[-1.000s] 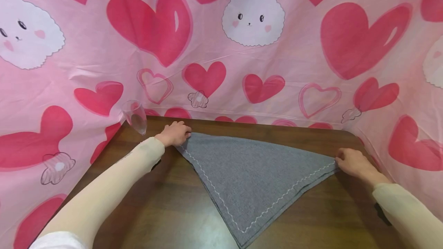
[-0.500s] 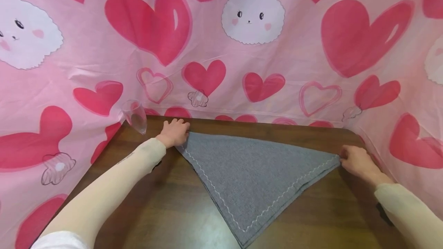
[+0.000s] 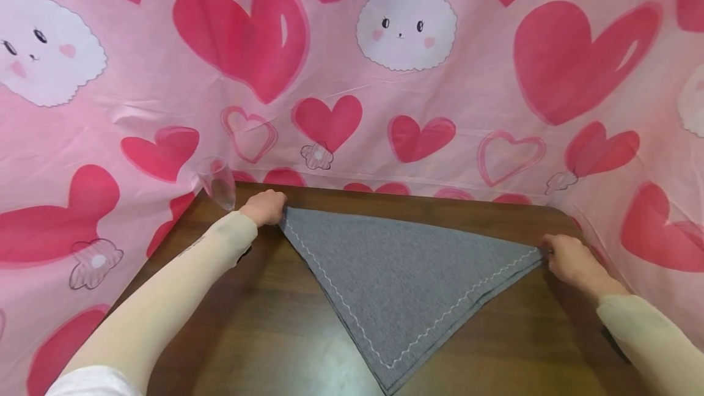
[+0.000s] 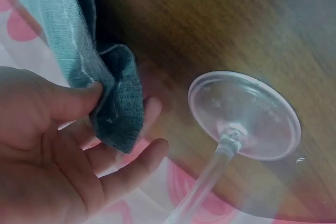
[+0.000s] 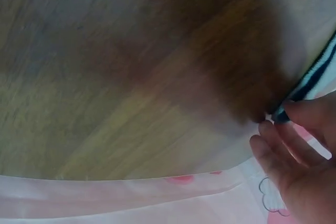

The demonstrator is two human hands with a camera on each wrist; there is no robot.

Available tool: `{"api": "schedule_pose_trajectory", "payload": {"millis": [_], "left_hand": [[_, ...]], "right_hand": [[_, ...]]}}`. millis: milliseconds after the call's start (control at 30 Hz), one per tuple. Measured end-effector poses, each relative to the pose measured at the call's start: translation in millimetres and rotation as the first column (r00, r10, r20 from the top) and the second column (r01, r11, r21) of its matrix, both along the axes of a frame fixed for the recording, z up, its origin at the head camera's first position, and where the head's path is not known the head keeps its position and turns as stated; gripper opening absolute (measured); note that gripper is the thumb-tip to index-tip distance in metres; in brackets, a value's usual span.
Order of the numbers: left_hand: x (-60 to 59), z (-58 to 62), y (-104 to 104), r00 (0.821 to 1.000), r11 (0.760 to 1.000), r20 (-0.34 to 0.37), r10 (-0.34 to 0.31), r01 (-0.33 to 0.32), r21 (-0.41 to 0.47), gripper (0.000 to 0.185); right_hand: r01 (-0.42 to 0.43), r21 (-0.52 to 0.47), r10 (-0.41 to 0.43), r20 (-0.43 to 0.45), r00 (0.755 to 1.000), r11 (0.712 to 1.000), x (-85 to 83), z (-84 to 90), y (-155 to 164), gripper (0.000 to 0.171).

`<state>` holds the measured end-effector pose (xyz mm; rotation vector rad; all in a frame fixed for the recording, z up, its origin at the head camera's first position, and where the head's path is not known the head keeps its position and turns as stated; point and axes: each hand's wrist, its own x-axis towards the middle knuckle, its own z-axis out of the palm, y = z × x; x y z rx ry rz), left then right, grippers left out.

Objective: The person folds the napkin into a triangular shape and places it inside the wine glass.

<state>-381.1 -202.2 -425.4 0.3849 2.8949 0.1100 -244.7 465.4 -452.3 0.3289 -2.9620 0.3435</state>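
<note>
A grey cloth with pale zigzag stitching along two edges is folded into a triangle, its point toward the person. At its far left corner my left hand pinches the fabric. The left wrist view shows the thumb pressing the bunched cloth corner against the fingers. My right hand holds the right corner between thumb and fingers. Only a narrow strip of the cloth shows in the right wrist view, with the right hand gripping its end.
Left of the left hand stands a clear stemmed glass; its round foot rests on the wooden table close to that hand. A pink curtain with hearts and rabbits hangs behind the table and along both sides.
My left hand has moved a little left and now pinches the corner, its fingers less spread over the cloth. The right hand has shifted slightly right, and the cloth's upper edge is stretched wider.
</note>
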Motion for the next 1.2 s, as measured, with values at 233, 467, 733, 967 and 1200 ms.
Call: {"api": "schedule_pose_trajectory", "payload": {"millis": [233, 467, 733, 967, 1200], "left_hand": [[-61.4, -58.0, -31.0, 0.998, 0.999, 0.066, 0.025, -0.022, -0.040, 0.017], [-13.8, -14.2, -8.2, 0.998, 0.996, -0.004, 0.056, -0.056, -0.070, 0.026], [39.1, 3.0, 23.0, 0.992, 0.996, -0.118, -0.037, 0.028, -0.080, 0.051], [72.0, 2.0, 50.6, 0.970, 0.988, -0.189, -0.152, 0.152, -0.017, 0.050], [124.6, 5.7, 93.2, 0.907, 0.909, -0.128, -0.402, 0.412, 0.064, 0.039]], "right_hand": [[0.075, 0.035, -0.074, -0.037, 0.997, 0.997, -0.6, -4.0, 9.8, 0.016], [0.072, 0.022, -0.069, -0.101, 0.992, 0.997, -1.9, -3.4, 17.8, 0.017], [0.020, -0.012, -0.021, -0.101, 0.995, 1.000, 7.8, -2.3, -13.0, 0.027], [-0.162, 0.024, 0.164, -0.141, 0.976, 0.987, 25.3, 4.9, -65.4, 0.026], [-0.429, 0.127, 0.448, -0.251, 0.858, 0.894, 50.1, -0.4, -116.3, 0.036]]}}
